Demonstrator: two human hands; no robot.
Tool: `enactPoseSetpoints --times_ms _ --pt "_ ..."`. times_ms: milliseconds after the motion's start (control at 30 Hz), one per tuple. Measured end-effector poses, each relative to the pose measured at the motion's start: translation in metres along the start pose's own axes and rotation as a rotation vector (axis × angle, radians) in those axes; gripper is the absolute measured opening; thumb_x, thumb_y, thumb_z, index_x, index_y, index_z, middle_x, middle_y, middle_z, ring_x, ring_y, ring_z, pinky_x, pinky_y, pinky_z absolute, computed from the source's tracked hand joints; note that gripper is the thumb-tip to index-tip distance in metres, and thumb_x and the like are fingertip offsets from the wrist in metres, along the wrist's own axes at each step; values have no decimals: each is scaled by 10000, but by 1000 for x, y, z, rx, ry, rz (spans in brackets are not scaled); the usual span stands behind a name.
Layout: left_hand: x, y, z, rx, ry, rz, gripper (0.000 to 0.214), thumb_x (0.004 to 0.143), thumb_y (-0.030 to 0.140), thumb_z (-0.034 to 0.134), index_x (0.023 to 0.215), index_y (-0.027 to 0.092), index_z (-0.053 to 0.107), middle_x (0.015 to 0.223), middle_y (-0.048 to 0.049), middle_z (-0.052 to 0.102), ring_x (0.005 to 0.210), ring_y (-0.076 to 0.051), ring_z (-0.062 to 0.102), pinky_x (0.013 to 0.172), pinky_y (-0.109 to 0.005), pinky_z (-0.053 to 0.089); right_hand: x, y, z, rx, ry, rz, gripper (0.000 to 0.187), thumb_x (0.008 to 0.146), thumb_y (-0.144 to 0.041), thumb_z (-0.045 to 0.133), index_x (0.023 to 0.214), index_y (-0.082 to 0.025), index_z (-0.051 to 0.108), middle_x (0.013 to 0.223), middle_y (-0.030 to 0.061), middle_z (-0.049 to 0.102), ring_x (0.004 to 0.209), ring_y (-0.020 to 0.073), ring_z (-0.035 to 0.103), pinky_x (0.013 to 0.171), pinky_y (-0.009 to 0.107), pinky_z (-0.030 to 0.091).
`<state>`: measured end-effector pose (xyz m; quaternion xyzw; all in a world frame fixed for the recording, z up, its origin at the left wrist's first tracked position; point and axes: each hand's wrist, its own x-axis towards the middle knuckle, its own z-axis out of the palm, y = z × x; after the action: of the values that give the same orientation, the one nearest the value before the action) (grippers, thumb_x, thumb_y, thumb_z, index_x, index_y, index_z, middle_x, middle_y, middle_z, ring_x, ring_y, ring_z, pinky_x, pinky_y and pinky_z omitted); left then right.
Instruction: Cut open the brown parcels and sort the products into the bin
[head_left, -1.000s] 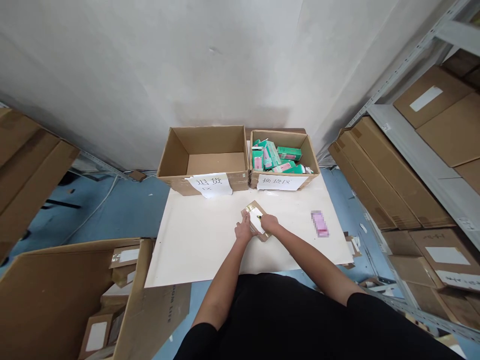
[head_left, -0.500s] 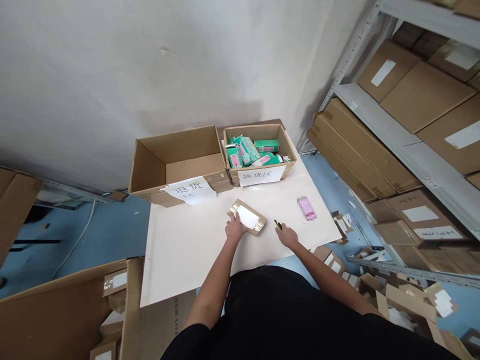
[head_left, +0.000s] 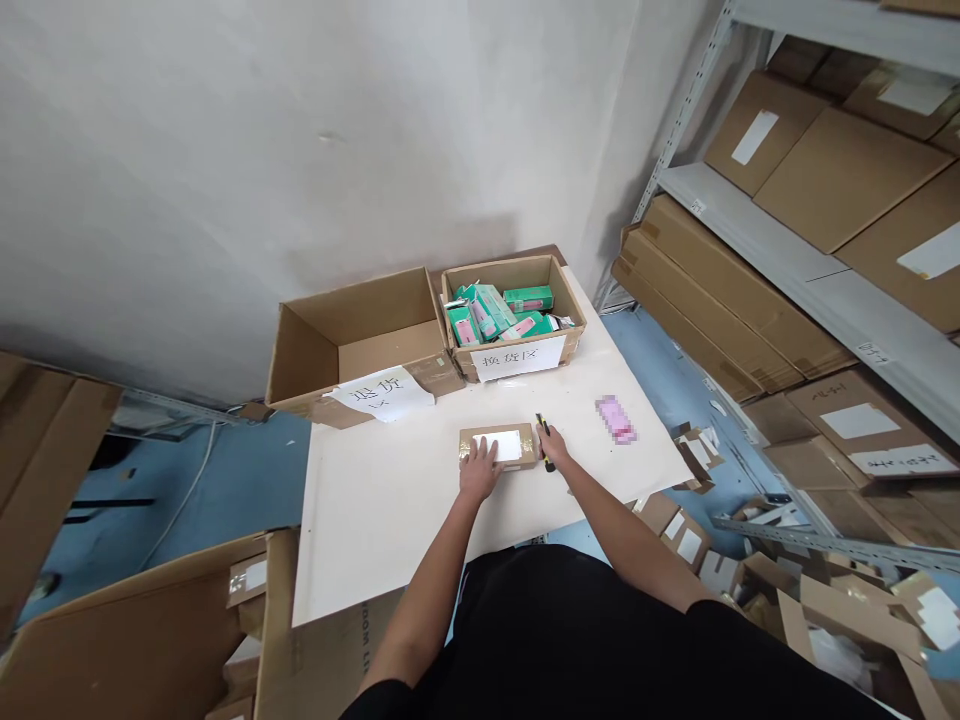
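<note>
Standing well left of the left hand: one large open carton [head_left: 279, 620], labelled parcels [head_left: 247, 578] inside. Beyond the left hand, farther from the body: one open-topped cardboard carton [head_left: 442, 373], handwritten paper sign [head_left: 379, 393] on front. Left hand [head_left: 480, 470]: fingers spread across the left part of one taped cardboard parcel [head_left: 501, 443], white label uppermost, lying between the hands on the white tabletop [head_left: 375, 510]. Beyond the parcel: a second signed carton [head_left: 573, 343], holding green-and-pink boxes [head_left: 491, 312]. Right hand [head_left: 553, 448]: closed round one black-and-yellow utility knife [head_left: 541, 425], beside the parcel's right end; contact cannot be told. Right of that grip: one pink item [head_left: 616, 418], pixelated.
</note>
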<state>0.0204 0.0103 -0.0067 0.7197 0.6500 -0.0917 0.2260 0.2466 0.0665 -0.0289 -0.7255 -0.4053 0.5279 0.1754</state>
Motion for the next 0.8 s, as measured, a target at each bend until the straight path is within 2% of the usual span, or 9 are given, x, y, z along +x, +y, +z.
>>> enactPoseSetpoints --times_ms 67,133,333,533,667,800 --pt "3 -4 7 31 -13 27 665 1045 408 377 1691 310 256 1782 -67 185 1647 -335 92 1269 -560 248 -5 11 -6 123 -59 37 350 1086 -537 386 925 -244 488 572 -81 542 449 134 580 527 214 465" --pt "4 -6 14 44 0 21 665 1052 394 355 1699 304 231 1788 -69 148 1650 -334 68 1280 -560 214 -10 20 -10 197 -119 38 359 1076 -541 422 892 -241 491 538 -87 523 407 126 545 491 212 451" --pt "5 -9 17 48 -34 23 677 1070 540 304 1703 363 144 1789 -44 143 1653 -318 59 1272 -554 228 -9 22 -15 157 -239 33 386 1041 -536 538 808 -230 497 469 -71 523 354 125 506 448 216 428" --pt "8 -9 18 55 -36 1 665 1072 550 296 1699 369 169 1784 -49 169 1651 -318 79 1268 -547 238 -10 20 -18 32 -230 7 393 1023 -559 586 827 -221 539 472 -71 538 343 119 508 449 209 390" --pt "7 -7 19 71 -23 -6 653 1077 497 296 1702 349 179 1780 -51 180 1649 -328 87 1264 -577 247 -17 24 -21 -72 -229 -5 368 1033 -522 585 831 -216 557 482 -73 530 342 116 511 471 218 382" --pt "6 -6 20 82 -23 -12 648 1078 485 298 1700 323 214 1783 -52 167 1650 -326 78 1274 -559 242 -22 31 -21 -94 -222 -6 367 998 -518 648 804 -219 562 487 -77 514 338 112 504 461 221 372"
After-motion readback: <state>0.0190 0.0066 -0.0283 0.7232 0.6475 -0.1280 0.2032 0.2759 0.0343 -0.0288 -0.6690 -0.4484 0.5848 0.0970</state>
